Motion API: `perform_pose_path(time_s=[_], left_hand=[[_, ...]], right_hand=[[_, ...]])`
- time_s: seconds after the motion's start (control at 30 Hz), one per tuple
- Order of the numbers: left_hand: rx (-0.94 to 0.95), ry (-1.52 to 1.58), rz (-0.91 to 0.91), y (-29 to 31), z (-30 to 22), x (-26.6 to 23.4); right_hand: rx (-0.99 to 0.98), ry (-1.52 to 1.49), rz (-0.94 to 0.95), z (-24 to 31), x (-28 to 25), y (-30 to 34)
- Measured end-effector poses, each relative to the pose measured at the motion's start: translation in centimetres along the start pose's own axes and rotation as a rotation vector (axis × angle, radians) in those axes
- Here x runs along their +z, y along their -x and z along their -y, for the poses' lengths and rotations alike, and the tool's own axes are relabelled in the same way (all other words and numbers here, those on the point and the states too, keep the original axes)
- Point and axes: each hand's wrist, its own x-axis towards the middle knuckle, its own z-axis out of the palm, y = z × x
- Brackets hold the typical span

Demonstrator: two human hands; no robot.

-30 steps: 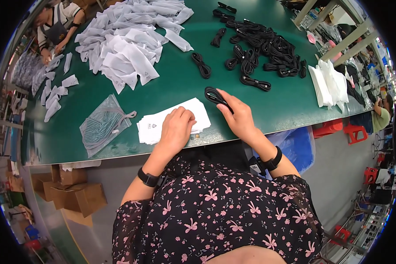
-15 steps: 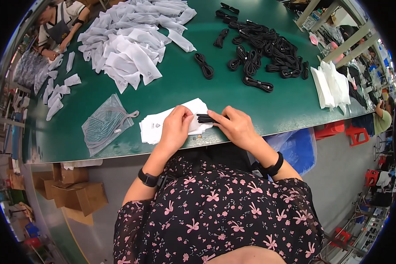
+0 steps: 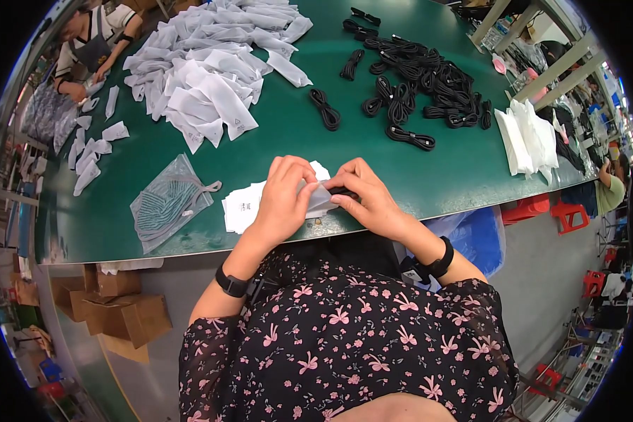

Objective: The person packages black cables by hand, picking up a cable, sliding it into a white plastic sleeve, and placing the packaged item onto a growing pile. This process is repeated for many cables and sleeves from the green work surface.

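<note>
My left hand (image 3: 283, 200) pinches a translucent white bag (image 3: 318, 200) by its edge, at the front of the green table (image 3: 274, 133). Between the fingers of my right hand (image 3: 370, 198) is a coiled black cable (image 3: 342, 191), partly covered by them. The cable's left end meets the bag's mouth; how far in it reaches is hidden. Under and beside my left hand lies a stack of flat white bags (image 3: 242, 209). Beyond my hands a single tied black cable (image 3: 324, 110) rests on the table.
A heap of filled white bags (image 3: 211, 91) covers the far left, with bundled black cables (image 3: 429, 77) at the far right. A clear bag holding something teal-striped (image 3: 172, 204) lies left. White plastic packs (image 3: 527, 141) sit right. Another person (image 3: 95, 49) works at the far left.
The bag has been lifted off the stack by my left hand, and the cable's end has come to its mouth. My right hand has shifted slightly left.
</note>
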Motion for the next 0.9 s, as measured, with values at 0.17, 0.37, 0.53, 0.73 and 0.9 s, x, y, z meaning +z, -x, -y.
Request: perform_pose_path(time_s=[0.17, 0.37, 0.53, 0.73, 0.9], left_hand=[[-0.235, 0.316, -0.026, -1.8, 1.2, -1.6], [-0.436, 0.725, -0.368, -6.9, 7.1, -7.4], [-0.57, 0.639, -0.207, -6.9, 9.7, -9.0], [-0.431, 0.64, -0.488, -8.6, 10.9, -11.0], [-0.35, 0.33, -0.314, -5.8, 6.6, -7.4]], right_hand=[[0.153, -0.297, -0.153, 0.7, -0.6, -2.1], [0.177, 0.234, -0.121, -4.2, -1.5, -7.2], [0.107, 0.646, 0.043, -9.8, 0.0, -8.8], [0.257, 0.672, 0.098, -10.6, 0.5, -8.1], [0.425, 0.416, 0.007, -7.6, -0.6, -4.4]])
